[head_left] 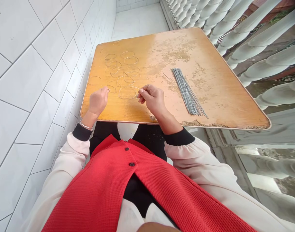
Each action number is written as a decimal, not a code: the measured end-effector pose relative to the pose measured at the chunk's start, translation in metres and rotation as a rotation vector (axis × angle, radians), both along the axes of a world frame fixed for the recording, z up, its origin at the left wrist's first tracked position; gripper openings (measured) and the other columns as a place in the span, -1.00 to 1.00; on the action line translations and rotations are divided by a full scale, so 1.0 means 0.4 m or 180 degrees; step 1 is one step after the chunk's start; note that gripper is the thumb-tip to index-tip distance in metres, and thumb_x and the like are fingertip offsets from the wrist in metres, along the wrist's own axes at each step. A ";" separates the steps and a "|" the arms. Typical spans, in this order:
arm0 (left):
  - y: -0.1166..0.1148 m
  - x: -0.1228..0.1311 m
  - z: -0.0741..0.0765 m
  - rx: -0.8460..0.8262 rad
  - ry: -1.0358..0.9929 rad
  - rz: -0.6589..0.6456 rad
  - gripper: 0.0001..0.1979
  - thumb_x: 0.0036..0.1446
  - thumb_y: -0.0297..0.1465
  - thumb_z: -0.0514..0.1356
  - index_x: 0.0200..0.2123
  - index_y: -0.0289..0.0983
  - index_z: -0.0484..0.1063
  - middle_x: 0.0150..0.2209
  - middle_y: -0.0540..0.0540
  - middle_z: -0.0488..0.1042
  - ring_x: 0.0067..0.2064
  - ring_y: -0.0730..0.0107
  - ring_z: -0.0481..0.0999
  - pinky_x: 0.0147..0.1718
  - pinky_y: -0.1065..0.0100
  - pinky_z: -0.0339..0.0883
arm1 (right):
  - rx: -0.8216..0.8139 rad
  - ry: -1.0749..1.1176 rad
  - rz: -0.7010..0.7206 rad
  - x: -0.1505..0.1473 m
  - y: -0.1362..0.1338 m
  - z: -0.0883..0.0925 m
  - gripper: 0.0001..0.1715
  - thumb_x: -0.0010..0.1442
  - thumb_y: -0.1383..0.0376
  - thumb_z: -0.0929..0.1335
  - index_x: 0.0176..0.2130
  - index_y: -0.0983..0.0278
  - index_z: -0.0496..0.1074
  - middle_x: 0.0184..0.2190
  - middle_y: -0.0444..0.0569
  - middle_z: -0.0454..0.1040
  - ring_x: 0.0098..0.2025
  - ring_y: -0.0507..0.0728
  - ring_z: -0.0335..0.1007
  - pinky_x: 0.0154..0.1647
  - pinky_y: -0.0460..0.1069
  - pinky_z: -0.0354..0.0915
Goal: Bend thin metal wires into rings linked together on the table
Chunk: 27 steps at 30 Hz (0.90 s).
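Observation:
My left hand [98, 100] is closed, thumb and fingers pressed together, over the left front part of the wooden table. Whatever it may pinch is too small to make out; a thin wire ring [111, 89] shows right beside its fingertips. My right hand [152, 97] is closed in a pinch on the edge of a larger thin wire ring [127, 98]. Several more wire rings [113, 66] lie loosely, partly overlapping, beyond my hands. To the right of my right hand lies a bundle of straight grey wires [187, 91], with one thin wire apart on its left.
The tabletop [224, 100] is worn, with its front edge chipped. A white tiled wall [36, 87] runs close along the left. White balusters [255, 64] stand along the right side, and a pale floor [140, 22] shows beyond the table.

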<state>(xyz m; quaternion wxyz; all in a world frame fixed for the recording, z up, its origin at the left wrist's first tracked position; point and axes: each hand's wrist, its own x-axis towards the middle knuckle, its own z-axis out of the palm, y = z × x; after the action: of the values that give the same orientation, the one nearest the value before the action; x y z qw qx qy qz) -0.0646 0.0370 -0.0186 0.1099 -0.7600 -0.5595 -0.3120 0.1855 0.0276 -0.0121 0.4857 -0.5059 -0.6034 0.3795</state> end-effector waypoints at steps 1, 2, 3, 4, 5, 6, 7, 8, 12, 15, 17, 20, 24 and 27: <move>-0.003 0.002 0.005 -0.0054 -0.0097 -0.0017 -0.43 0.44 -0.05 -0.22 -0.27 -0.25 0.45 -0.45 -0.09 0.51 -0.46 0.38 0.44 -0.44 0.35 0.18 | -0.0037 0.0220 0.0034 -0.005 -0.002 0.000 -0.70 0.28 0.20 0.37 -0.45 0.21 0.29 -0.53 -0.15 0.43 -0.57 -0.02 0.30 -0.51 -0.08 0.27; -0.007 0.005 0.012 -0.0120 -0.0230 -0.0057 -0.47 0.45 -0.08 -0.19 -0.26 -0.25 0.45 -0.45 -0.08 0.51 -0.45 0.39 0.45 -0.43 0.35 0.20 | -0.0073 0.0428 0.0057 -0.011 -0.004 0.000 -0.70 0.29 0.21 0.38 -0.45 0.22 0.29 -0.52 -0.15 0.43 -0.57 -0.03 0.29 -0.52 -0.09 0.26; -0.011 0.010 0.020 -0.0197 -0.0415 -0.0116 -0.51 0.45 -0.11 -0.15 -0.25 -0.26 0.44 -0.46 -0.06 0.49 -0.45 0.41 0.45 -0.42 0.36 0.21 | -0.0116 0.0628 0.0072 -0.016 -0.006 0.001 -0.70 0.29 0.22 0.38 -0.45 0.23 0.30 -0.52 -0.15 0.43 -0.57 -0.04 0.28 -0.52 -0.11 0.25; -0.016 0.016 0.028 -0.0286 -0.0660 -0.0185 -0.57 0.45 -0.14 -0.10 -0.24 -0.26 0.44 -0.48 -0.03 0.48 -0.45 0.43 0.45 -0.40 0.38 0.23 | -0.0171 0.0823 0.0085 -0.021 -0.009 0.003 -0.70 0.29 0.24 0.38 -0.46 0.23 0.30 -0.52 -0.16 0.42 -0.57 -0.05 0.27 -0.53 -0.12 0.25; -0.022 0.024 0.036 -0.0398 -0.0960 -0.0259 -0.62 0.45 -0.18 -0.06 -0.25 -0.25 0.43 -0.49 0.00 0.46 -0.46 0.47 0.44 -0.40 0.40 0.25 | -0.0232 0.1021 0.0094 -0.027 -0.012 0.005 -0.70 0.29 0.25 0.38 -0.46 0.24 0.31 -0.52 -0.16 0.42 -0.57 -0.06 0.27 -0.53 -0.13 0.24; -0.027 0.033 0.043 -0.0523 -0.1321 -0.0320 -0.67 0.44 -0.22 -0.02 -0.26 -0.24 0.42 -0.51 0.03 0.44 -0.48 0.52 0.43 -0.41 0.44 0.26 | -0.0295 0.1228 0.0097 -0.033 -0.014 0.006 -0.69 0.30 0.26 0.38 -0.46 0.25 0.31 -0.52 -0.16 0.41 -0.57 -0.08 0.27 -0.53 -0.15 0.23; -0.031 0.044 0.050 -0.0669 -0.1718 -0.0378 -0.72 0.43 -0.25 0.01 -0.28 -0.24 0.40 -0.52 0.06 0.42 -0.51 0.56 0.40 -0.44 0.47 0.25 | -0.0357 0.1442 0.0097 -0.038 -0.016 0.008 -0.69 0.31 0.26 0.38 -0.46 0.25 0.31 -0.53 -0.17 0.41 -0.57 -0.09 0.26 -0.53 -0.16 0.22; -0.035 0.056 0.054 -0.0828 -0.2135 -0.0436 -0.75 0.42 -0.28 0.04 -0.30 -0.24 0.39 -0.53 0.08 0.40 -0.55 0.60 0.37 -0.47 0.50 0.24 | -0.0415 0.1660 0.0094 -0.044 -0.017 0.008 -0.68 0.31 0.26 0.38 -0.47 0.25 0.31 -0.53 -0.17 0.40 -0.57 -0.10 0.26 -0.53 -0.18 0.21; -0.043 0.103 0.059 -0.1273 -0.3571 -0.0603 -0.77 0.41 -0.31 0.08 -0.33 -0.25 0.35 -0.55 0.11 0.39 -0.60 0.68 0.32 -0.60 0.56 0.14 | -0.0638 0.2447 0.0089 -0.066 -0.017 0.006 -0.66 0.28 0.26 0.43 -0.46 0.25 0.29 -0.52 -0.21 0.37 -0.57 -0.13 0.23 -0.54 -0.21 0.19; -0.046 0.127 0.054 -0.1398 -0.4185 -0.0623 -0.75 0.41 -0.29 0.09 -0.34 -0.26 0.34 -0.54 0.12 0.39 -0.60 0.71 0.32 -0.60 0.59 0.13 | -0.0843 0.2908 0.0106 -0.077 -0.014 0.000 -0.70 0.27 0.26 0.43 -0.43 0.23 0.29 -0.52 -0.23 0.35 -0.57 -0.13 0.21 -0.55 -0.23 0.21; -0.048 0.135 0.050 -0.1462 -0.4393 -0.0635 -0.75 0.40 -0.29 0.10 -0.34 -0.26 0.35 -0.54 0.12 0.39 -0.60 0.73 0.31 -0.60 0.60 0.13 | -0.0961 0.3105 0.0150 -0.082 -0.010 -0.005 -0.71 0.26 0.26 0.42 -0.43 0.22 0.28 -0.52 -0.24 0.34 -0.57 -0.12 0.21 -0.54 -0.22 0.24; -0.053 0.139 0.046 -0.1567 -0.4519 -0.0663 -0.78 0.41 -0.31 0.10 -0.30 -0.26 0.38 -0.57 0.13 0.37 -0.62 0.72 0.28 -0.62 0.59 0.10 | -0.1058 0.3231 0.0194 -0.088 -0.008 -0.012 -0.72 0.25 0.26 0.42 -0.42 0.21 0.27 -0.53 -0.24 0.33 -0.58 -0.11 0.19 -0.55 -0.22 0.25; -0.059 0.140 0.044 -0.1712 -0.4549 -0.0804 -0.83 0.41 -0.36 0.08 -0.24 -0.26 0.41 -0.60 0.14 0.37 -0.66 0.72 0.23 -0.65 0.57 0.04 | -0.1072 0.3219 0.0264 -0.093 -0.012 -0.017 -0.75 0.23 0.26 0.42 -0.40 0.21 0.28 -0.53 -0.25 0.34 -0.58 -0.12 0.19 -0.55 -0.22 0.25; -0.059 0.139 0.047 -0.1746 -0.4562 -0.0803 -0.83 0.41 -0.38 0.08 -0.25 -0.27 0.41 -0.61 0.14 0.37 -0.67 0.72 0.21 -0.66 0.57 0.02 | -0.1030 0.3124 0.0281 -0.096 -0.022 -0.015 -0.79 0.23 0.30 0.41 -0.40 0.22 0.30 -0.53 -0.24 0.36 -0.58 -0.12 0.22 -0.57 -0.23 0.21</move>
<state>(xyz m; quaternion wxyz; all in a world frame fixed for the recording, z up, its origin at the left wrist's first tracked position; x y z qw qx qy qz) -0.0089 0.0135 0.0001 -0.5069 -0.4308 -0.4604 -0.5878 0.1473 0.0188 -0.0180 0.6106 -0.3111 -0.2589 0.6807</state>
